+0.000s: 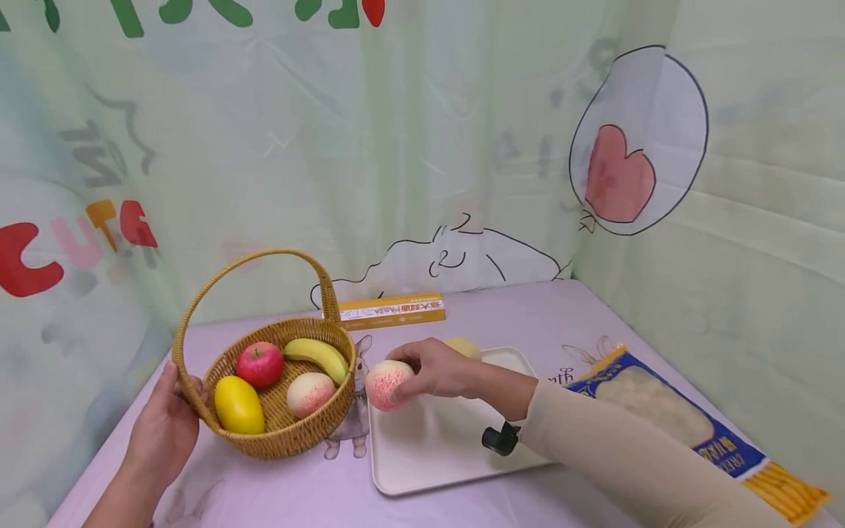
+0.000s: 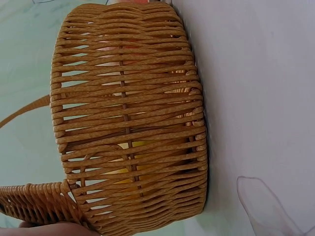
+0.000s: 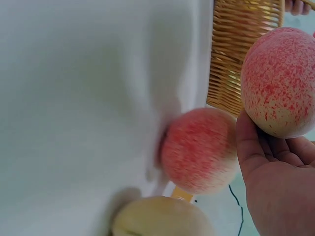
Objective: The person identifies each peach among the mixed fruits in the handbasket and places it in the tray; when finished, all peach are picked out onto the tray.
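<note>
My right hand (image 1: 432,370) holds a pink-speckled peach (image 1: 388,385) over the left part of the white tray (image 1: 422,469), just right of the wicker basket (image 1: 290,440). With my left hand (image 1: 165,425), I grip the basket's handle where it meets the left rim. Inside the basket are a red apple (image 1: 260,364), a banana (image 1: 318,357), another peach (image 1: 310,394) and a yellow mango-like fruit (image 1: 238,405). The right wrist view shows one more peach (image 3: 199,150) on the tray, beside a pale yellow fruit (image 3: 160,219); my right hand hides that peach in the head view.
A pasta box (image 1: 392,312) lies behind the basket and tray. To the tray's right is a blue and yellow packet (image 1: 660,411), partly behind my right sleeve. Printed curtains (image 1: 396,147) enclose the back and sides of the table.
</note>
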Demonstrator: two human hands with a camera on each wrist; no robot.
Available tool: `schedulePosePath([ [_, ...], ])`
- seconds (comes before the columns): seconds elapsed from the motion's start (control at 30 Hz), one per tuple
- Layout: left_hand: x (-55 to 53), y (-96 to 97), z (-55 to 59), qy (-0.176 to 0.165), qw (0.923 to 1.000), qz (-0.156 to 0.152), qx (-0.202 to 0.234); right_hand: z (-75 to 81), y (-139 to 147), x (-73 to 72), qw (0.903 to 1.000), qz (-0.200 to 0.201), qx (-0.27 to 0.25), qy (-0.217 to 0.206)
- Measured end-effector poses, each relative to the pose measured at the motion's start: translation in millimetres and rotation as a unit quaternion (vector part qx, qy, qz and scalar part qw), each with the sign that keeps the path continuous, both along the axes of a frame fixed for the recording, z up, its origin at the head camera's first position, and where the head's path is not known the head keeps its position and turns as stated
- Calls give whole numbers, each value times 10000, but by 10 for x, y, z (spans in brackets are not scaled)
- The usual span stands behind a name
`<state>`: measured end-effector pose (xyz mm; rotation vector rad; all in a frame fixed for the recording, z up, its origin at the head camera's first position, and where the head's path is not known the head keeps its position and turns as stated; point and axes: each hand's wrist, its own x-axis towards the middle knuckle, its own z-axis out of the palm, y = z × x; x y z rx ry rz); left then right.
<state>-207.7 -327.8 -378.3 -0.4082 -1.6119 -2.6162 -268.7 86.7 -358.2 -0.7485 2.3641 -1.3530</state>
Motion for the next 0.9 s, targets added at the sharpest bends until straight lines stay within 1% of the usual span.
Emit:
schedulePosePath([
  [0.07,7,-8,-11,-18,10000,-5,2,-53,3,23,10000,26,76,30],
  [0.27,15,-14,-15,-150,9995,149,-233,-175,14,97,9996,43,227,156],
  [0.4,16,-12,-14,-171,9993,191,-264,-264,11,141,9981,174,458,362],
  [0.5,12,-11,-9,-219,9990,211,-339,-307,3,166,9973,267,533,428],
  [0.67,12,-8,2,-338,9981,262,-433,-320,-9,183,9977,267,544,293],
  [0.9,8,3,7,-197,9981,317,-497,-280,-24,177,9973,228,647,252],
])
